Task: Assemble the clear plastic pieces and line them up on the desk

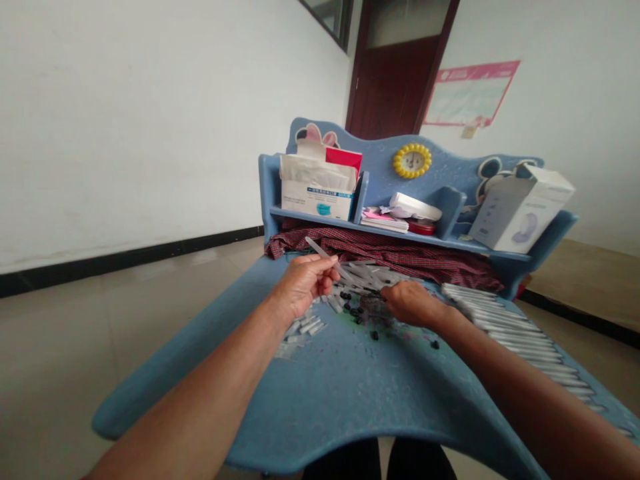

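Blue desk (pixel 350 387). Left hand (pixel 306 281): grip pinching translucent tube (pixel 317 248). Right hand (pixel 409 302) near black pieces (pixel 354 311); cannot tell its grip.

I see the left hand (pixel 301 285) pinching a slim, translucent whitish tube (pixel 316 247) above the blue painted surface (pixel 320 393).

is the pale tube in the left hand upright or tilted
Tilted: the pale tube slants in the left hand, its upper end toward the picture's left.
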Tool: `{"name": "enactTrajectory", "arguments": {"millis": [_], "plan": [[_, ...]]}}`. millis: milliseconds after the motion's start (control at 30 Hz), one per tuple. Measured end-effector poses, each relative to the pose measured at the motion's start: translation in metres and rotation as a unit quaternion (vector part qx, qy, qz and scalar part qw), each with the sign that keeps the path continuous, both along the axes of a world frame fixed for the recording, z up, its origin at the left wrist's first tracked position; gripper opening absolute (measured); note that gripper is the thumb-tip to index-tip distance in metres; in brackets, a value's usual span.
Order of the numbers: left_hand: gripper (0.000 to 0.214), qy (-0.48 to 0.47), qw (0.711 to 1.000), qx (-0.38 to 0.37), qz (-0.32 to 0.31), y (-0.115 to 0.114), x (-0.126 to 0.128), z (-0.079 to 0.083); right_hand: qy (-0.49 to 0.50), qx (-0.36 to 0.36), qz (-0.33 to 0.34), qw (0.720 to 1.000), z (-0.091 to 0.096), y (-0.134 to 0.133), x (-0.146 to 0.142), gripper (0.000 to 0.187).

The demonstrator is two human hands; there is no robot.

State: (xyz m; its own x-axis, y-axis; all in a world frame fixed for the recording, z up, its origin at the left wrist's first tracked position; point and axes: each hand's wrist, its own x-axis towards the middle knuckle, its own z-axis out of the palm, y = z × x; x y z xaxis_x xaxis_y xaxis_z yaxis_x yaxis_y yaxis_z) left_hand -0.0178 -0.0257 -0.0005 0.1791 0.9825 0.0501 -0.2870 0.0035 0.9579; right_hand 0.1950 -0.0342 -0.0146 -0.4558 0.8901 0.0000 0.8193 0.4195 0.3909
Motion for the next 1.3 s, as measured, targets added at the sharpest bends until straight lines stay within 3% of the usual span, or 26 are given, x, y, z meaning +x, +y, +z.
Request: {"name": "enactTrajectory", "arguments": {"millis": [167,300,867,1000,1133,1300], "plan": [[0.014,-0.02,0.999,-0.026,-0.01,0.001,0.002,-0.003,0.047,0.072,0.061,0.994,0.019,-0.024,-0.012,0.028],[0.014,-0.024,0.999,-0.034,-0.013,0.001,0.004,-0.005,0.058,0.102,0.052,0.992,0.033,-0.038,-0.025,0.025],[0.013,-0.049,0.997,-0.041,-0.035,0.0,0.013,-0.014,0.023,0.084,-0.001,0.996,0.048,-0.038,-0.044,0.024],[0.01,-0.102,0.992,-0.059,-0.051,-0.001,0.013,-0.012,-0.006,0.105,0.038,0.994,0.057,-0.037,-0.049,0.022],[0.009,-0.212,0.972,-0.085,-0.063,-0.002,0.007,-0.003,-0.014,0.149,0.085,0.985,0.073,-0.034,-0.058,0.023],[0.015,-0.333,0.94,-0.033,-0.07,-0.001,-0.007,0.008,-0.001,0.232,0.163,0.959,0.099,-0.03,-0.076,0.023]]}}
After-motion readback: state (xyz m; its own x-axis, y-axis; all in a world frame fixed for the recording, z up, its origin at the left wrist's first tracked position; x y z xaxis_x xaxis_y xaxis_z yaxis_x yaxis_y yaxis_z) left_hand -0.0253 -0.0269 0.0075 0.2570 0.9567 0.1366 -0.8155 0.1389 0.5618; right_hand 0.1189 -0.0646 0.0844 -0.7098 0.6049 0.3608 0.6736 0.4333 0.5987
